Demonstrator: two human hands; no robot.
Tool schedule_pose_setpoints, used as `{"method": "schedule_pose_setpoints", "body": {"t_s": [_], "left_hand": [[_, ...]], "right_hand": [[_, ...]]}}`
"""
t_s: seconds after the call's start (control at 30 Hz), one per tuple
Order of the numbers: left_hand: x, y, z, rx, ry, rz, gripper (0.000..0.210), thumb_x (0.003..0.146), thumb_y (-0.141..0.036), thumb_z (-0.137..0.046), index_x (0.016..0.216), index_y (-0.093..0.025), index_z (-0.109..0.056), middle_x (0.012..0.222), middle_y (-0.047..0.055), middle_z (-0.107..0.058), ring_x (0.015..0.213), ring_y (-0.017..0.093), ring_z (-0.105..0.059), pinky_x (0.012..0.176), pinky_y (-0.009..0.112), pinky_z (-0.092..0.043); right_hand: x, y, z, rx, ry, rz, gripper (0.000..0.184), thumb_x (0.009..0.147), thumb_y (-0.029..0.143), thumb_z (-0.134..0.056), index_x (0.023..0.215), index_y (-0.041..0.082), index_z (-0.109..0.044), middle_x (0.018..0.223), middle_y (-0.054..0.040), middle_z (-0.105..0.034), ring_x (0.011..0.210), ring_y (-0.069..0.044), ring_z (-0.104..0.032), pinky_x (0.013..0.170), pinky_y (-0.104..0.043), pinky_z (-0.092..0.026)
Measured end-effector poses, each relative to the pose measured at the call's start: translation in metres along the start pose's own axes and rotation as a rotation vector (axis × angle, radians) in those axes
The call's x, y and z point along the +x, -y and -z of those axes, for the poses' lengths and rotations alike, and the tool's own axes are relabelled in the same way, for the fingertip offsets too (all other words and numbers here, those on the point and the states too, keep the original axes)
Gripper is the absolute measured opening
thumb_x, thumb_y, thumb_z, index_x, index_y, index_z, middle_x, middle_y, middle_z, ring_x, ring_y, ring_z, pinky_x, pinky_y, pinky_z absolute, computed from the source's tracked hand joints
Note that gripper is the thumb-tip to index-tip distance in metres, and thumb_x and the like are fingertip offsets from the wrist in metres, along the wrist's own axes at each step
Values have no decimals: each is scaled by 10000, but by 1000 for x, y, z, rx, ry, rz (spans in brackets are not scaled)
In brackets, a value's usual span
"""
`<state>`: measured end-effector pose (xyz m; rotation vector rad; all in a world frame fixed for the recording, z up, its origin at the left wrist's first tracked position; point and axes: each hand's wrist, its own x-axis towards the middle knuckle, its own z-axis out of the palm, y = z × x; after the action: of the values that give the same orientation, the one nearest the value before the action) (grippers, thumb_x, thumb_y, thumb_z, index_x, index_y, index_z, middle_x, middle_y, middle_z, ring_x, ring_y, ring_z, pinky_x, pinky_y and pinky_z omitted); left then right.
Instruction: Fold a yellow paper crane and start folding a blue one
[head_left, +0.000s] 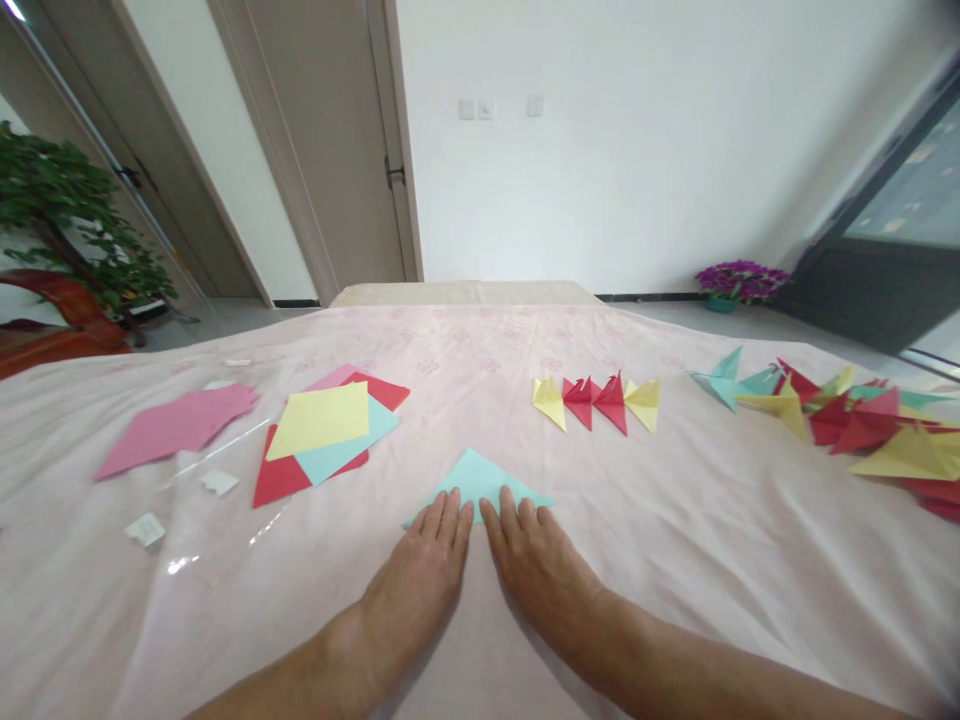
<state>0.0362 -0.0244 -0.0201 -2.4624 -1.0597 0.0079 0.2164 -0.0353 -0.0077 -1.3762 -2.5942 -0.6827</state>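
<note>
A light blue sheet of paper (472,472), folded into a triangle with its tip pointing away from me, lies flat on the tablecloth. My left hand (433,545) rests on its lower left part, fingers stretched out and pressing on the near edge. On the lower right part lies my right hand (529,545), its fingers also laid flat and slightly spread. Both hands touch the paper side by side without gripping it. The near edge of the triangle is partly hidden under my fingers.
Colored paper squares (322,420) are stacked to the left, beside fanned pink sheets (180,430). White paper scraps (146,530) and clear plastic lie near them. Several folded paper cranes (609,400) stand in a row ahead right. A pile of cranes (870,415) sits far right.
</note>
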Motion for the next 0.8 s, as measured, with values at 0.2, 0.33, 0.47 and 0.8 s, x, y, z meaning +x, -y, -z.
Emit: {"method": "schedule_pose_setpoints", "body": {"t_s": [0.2, 0.33, 0.47, 0.8], "left_hand": [[-26, 8, -12, 22, -32, 45, 617, 786, 29, -349, 1396, -23, -424, 1401, 239, -518, 1350, 262, -453, 1056, 433, -455], [-47, 18, -19, 87, -58, 66, 621, 784, -5, -383, 1402, -44, -425, 1413, 217, -516, 1351, 256, -454, 1079, 418, -435], [-60, 24, -23, 112, -65, 139, 569, 770, -47, -422, 1327, -62, -538, 1369, 182, -573, 1322, 238, -490, 1088, 368, -424], [-75, 39, -13, 10, -35, 142, 631, 714, 85, -344, 1266, -63, -614, 1351, 165, -590, 1257, 245, -559, 1021, 362, -499]], "right_hand": [[-22, -24, -7, -31, 43, 32, 488, 810, 5, -436, 1280, 2, -566, 1290, -257, -594, 1113, -357, -598, 888, -561, -504], [-35, -43, -4, -30, 53, -3, 504, 821, -8, -419, 1298, 58, -570, 1338, -217, -574, 1197, -358, -557, 946, -600, -469], [-36, -53, -2, 9, 167, -39, 522, 835, 4, -435, 1330, 120, -558, 1392, -162, -546, 1245, -338, -532, 962, -574, -479], [-47, -87, 3, 217, 259, -195, 589, 798, -50, -383, 1340, 104, -554, 1404, -142, -538, 1256, -264, -546, 1026, -418, -482]]}}
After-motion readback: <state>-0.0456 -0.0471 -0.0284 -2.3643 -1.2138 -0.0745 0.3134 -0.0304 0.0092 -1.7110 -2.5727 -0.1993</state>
